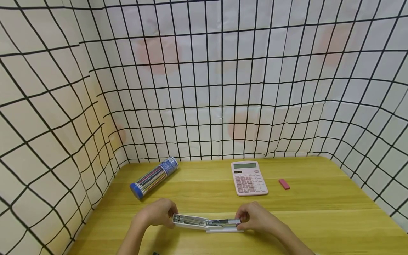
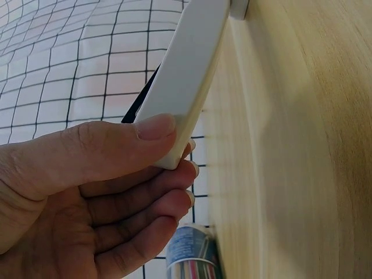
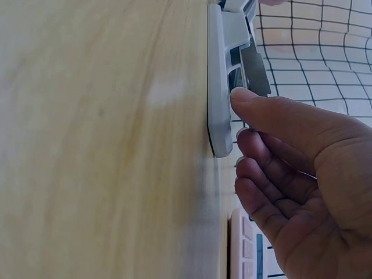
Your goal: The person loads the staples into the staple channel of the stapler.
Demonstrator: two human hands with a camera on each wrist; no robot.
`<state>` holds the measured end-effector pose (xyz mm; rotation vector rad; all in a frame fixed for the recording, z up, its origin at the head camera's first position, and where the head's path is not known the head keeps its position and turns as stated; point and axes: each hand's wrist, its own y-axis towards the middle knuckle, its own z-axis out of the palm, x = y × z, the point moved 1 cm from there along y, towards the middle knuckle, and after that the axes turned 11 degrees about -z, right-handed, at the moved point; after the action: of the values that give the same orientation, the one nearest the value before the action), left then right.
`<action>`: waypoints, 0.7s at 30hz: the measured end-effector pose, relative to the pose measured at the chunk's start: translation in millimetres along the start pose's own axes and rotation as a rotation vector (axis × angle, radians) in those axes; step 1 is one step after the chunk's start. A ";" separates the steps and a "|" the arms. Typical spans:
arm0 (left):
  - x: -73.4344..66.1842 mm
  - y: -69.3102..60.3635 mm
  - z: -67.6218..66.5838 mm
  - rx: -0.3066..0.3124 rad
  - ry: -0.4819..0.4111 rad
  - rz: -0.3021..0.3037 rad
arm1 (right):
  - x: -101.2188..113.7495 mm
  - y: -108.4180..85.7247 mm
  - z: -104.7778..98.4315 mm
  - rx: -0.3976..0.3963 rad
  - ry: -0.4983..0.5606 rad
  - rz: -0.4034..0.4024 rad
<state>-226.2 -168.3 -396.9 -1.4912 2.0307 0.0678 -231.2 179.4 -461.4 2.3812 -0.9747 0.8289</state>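
A white stapler (image 1: 223,230) is spread wide open at its hinge, low in the middle of the head view. My left hand (image 1: 159,211) pinches the end of its raised top arm, with the thumb on the white cover (image 2: 186,64) in the left wrist view. At the opposite end, my right hand (image 1: 256,216) pinches the metal staple channel between thumb and forefinger, just over the white base (image 3: 218,87). Its other fingers are loosely curled. The base lies along the tabletop. Whether staples sit in the channel cannot be made out.
On the yellow wooden table (image 1: 197,194), a clear tube of pencils (image 1: 154,177) with blue ends lies at back left. A pink calculator (image 1: 249,178) rests behind my right hand, with a small red block (image 1: 284,184) right of it. Grid-patterned cloth (image 1: 204,88) encloses the back and sides.
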 end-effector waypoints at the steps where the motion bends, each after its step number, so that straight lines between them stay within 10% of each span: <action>1: -0.1 -0.1 -0.2 -0.002 -0.001 0.002 | 0.2 0.0 0.0 0.000 0.000 0.000; 21: -3.2 -1.7 -5.1 -0.068 -0.004 0.102 | -0.2 -0.2 0.7 0.003 -0.005 -0.009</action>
<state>-226.5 -168.2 -390.7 -1.4262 2.1193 0.1826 -230.9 179.2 -462.0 2.3896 -0.9644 0.8224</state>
